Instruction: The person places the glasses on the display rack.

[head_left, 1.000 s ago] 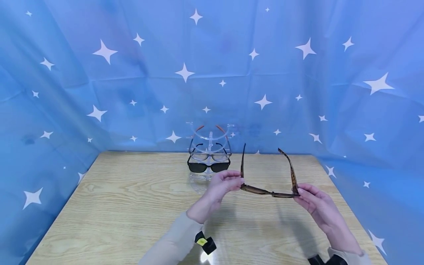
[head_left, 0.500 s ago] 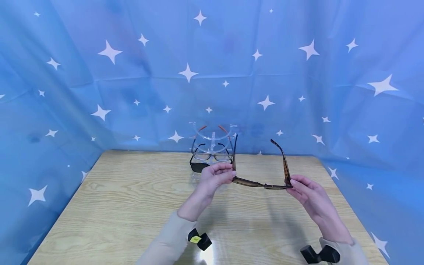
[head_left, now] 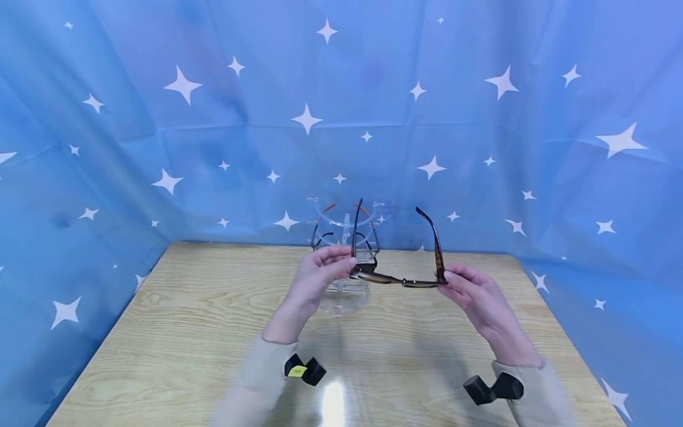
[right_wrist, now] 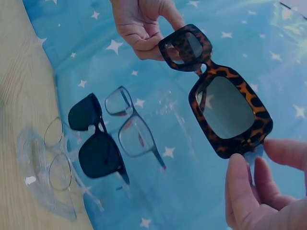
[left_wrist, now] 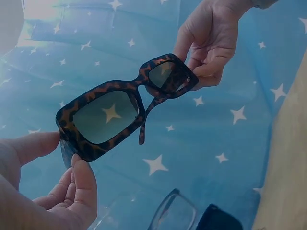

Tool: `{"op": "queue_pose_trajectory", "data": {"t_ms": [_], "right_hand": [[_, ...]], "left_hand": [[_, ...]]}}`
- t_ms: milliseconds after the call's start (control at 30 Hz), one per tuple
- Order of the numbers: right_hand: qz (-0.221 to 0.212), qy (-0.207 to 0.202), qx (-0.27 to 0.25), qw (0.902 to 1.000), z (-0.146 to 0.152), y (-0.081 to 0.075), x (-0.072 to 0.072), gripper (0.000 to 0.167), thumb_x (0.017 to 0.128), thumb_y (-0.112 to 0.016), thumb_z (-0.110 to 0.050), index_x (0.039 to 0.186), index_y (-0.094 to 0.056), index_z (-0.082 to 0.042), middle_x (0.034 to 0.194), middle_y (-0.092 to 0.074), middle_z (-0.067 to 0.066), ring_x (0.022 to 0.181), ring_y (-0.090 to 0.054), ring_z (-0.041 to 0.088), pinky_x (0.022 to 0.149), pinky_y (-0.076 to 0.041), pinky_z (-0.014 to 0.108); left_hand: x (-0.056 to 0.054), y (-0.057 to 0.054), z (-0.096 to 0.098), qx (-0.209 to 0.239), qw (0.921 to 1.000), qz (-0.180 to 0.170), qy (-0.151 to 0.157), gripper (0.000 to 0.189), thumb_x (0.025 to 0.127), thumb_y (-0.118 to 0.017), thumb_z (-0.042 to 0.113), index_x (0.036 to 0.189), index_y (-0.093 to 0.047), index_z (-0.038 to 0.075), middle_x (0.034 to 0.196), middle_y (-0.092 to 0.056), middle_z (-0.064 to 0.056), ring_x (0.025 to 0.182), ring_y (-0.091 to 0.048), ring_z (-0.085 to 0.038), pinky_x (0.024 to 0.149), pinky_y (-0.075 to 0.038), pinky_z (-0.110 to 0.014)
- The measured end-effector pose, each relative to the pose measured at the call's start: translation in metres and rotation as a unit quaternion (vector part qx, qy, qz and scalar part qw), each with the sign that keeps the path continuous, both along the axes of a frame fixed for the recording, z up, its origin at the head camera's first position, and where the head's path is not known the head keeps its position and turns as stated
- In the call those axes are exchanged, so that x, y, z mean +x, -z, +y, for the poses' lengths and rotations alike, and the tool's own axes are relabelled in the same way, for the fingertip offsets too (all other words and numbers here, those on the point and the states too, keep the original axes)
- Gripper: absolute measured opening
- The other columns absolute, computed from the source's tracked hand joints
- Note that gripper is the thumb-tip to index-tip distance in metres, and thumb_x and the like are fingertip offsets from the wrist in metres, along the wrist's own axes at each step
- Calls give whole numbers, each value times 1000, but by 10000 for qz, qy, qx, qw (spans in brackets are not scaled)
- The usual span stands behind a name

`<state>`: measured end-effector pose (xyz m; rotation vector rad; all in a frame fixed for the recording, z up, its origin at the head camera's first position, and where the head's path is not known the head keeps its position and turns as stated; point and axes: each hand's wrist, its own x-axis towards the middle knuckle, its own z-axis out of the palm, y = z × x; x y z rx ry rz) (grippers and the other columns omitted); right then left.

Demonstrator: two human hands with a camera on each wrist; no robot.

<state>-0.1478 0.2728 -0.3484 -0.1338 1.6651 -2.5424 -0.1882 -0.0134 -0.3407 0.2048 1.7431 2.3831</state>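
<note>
Both hands hold a pair of tortoiseshell sunglasses (head_left: 376,277) above the table, with its temples unfolded and pointing away. The left hand (head_left: 320,273) pinches the left end of the frame, near the hinge. At the opposite end, the right hand (head_left: 477,296) pinches the other corner between thumb and fingers. In both wrist views the green-tinted lenses (right_wrist: 225,108) show clearly. Behind the left hand and the sunglasses stands a clear acrylic display stand (head_left: 344,305), partly hidden. Black sunglasses (right_wrist: 100,153) and clear-lens glasses (right_wrist: 136,136) rest on it.
Lower on the stand sits a thin-rimmed pair of glasses (right_wrist: 60,171). The stand is near the back of the wood-grain table (head_left: 176,332). A blue curtain (head_left: 256,89) with white stars hangs behind and at both sides.
Both hands have carried the tortoiseshell sunglasses left and upward in the head view, so their left part now overlaps the display stand. The grip looks the same.
</note>
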Motion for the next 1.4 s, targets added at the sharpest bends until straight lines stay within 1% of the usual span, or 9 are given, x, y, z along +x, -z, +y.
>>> {"op": "queue_pose_trajectory", "data": {"t_ms": [400,633,767,900,967,1067,1167,1300,1400], "right_hand": [[-337,-193,-31,9992,-27,-17,-36,13,91,-58,0,86,-67,-8,89,-63,3,77,-62,12,79,-54,22],[-585,-201,-48,9981,-38,-24,-55,11,90,-60,-1,85,-66,-8,84,-64,3,76,-63,12,79,-54,23],[-623,-184,6,9979,-43,-28,-68,11,90,-59,-1,85,-66,-8,83,-65,3,75,-64,12,77,-54,22],[-687,-137,171,9974,-49,-31,-80,8,91,-59,-2,88,-64,-8,84,-65,3,75,-64,13,77,-54,22],[-723,-94,307,9969,-52,-32,-86,6,91,-60,-3,90,-63,-8,85,-65,3,76,-64,13,79,-54,22],[-779,-33,488,9958,-56,-33,-94,4,90,-61,-4,92,-62,-8,86,-65,3,77,-64,12,80,-53,22],[-773,-19,584,9953,-60,-34,-102,3,90,-60,-5,92,-62,-8,84,-66,2,77,-64,12,81,-53,22],[-736,-24,638,9952,-64,-34,-109,6,92,-58,-3,90,-62,-7,81,-65,2,76,-63,12,82,-53,23],[-747,4,711,9947,-66,-33,-113,4,92,-58,-4,93,-61,-5,81,-65,2,76,-63,12,83,-53,24]], "left_hand": [[-15,-11,-25,322,9984,-115,-446,25,86,-63,-1,110,-59,-9,79,-67,2,66,-60,-9,67,-53,-21],[-27,-16,-34,412,9972,-178,-591,28,85,-65,2,111,-59,-7,84,-66,0,70,-60,-9,69,-52,-20],[-35,-19,-38,490,9966,-204,-633,30,86,-64,1,114,-57,-8,85,-66,-2,71,-60,-9,70,-52,-19],[-47,-20,-43,530,9955,-294,-722,26,86,-63,1,111,-59,-6,87,-66,-2,73,-61,-9,71,-52,-18],[-54,-19,-46,502,9952,-358,-757,24,86,-64,1,109,-60,-4,86,-66,-1,74,-61,-9,73,-52,-19],[-64,-17,-49,450,9949,-458,-778,20,86,-64,2,105,-61,-1,87,-65,0,75,-61,-9,86,-50,-26],[-71,-16,-51,433,9942,-550,-814,16,86,-65,4,102,-62,2,86,-64,0,74,-60,-9,89,-49,-28],[-77,-16,-53,478,9928,-659,-882,15,86,-66,4,100,-62,3,83,-64,1,72,-59,-9,78,-52,-20],[-81,-15,-55,515,9919,-723,-912,13,86,-66,4,99,-63,4,81,-65,2,71,-59,-9,75,-52,-18]]}}
